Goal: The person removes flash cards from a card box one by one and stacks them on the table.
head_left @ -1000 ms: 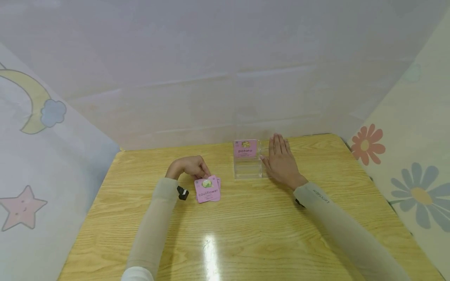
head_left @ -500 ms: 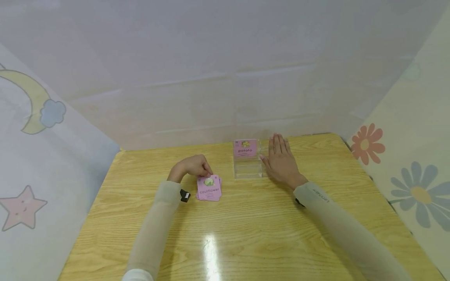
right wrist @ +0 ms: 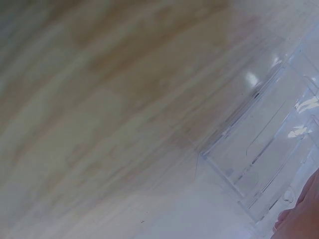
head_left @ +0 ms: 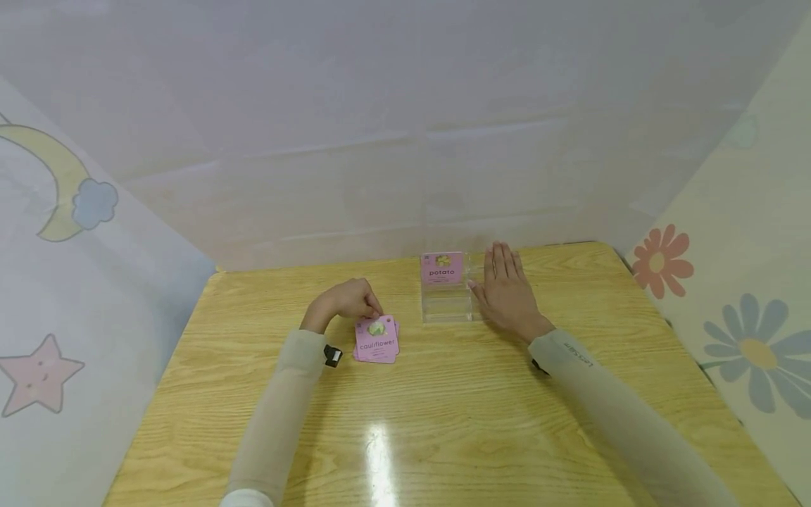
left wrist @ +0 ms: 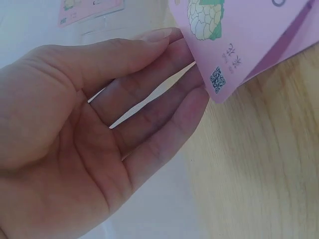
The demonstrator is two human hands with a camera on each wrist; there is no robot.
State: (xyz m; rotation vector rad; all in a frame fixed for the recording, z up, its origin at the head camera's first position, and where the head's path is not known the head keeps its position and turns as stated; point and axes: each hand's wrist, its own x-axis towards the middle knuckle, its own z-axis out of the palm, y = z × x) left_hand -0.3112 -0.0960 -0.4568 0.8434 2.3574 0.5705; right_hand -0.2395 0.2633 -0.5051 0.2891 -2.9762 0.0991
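Observation:
My left hand (head_left: 348,299) holds the top edge of a pink flashcard marked "cauliflower" (head_left: 377,345), left of the table's middle. In the left wrist view, the card (left wrist: 204,20) covers the ends of some fingers. More pink card edges show beneath it. To the right stands a clear tiered display rack (head_left: 447,308), with a pink "potato" flashcard (head_left: 442,272) on its upper tier. My right hand (head_left: 509,296) lies flat with straight fingers at the rack's right side, thumb against it. Only a sliver of that hand shows in the right wrist view, beside the rack (right wrist: 249,169).
The wooden table (head_left: 431,422) ends at a pale wall covering (head_left: 317,190) just behind the rack. Printed side panels with a moon and star (head_left: 44,377) and flowers (head_left: 659,262) flank it. A black wrist camera (head_left: 332,355) sits by the left cuff.
My left hand has shifted slightly right with the cauliflower flashcard, which now sits a little higher and straighter over the cards below. The right hand and the rack stay in place.

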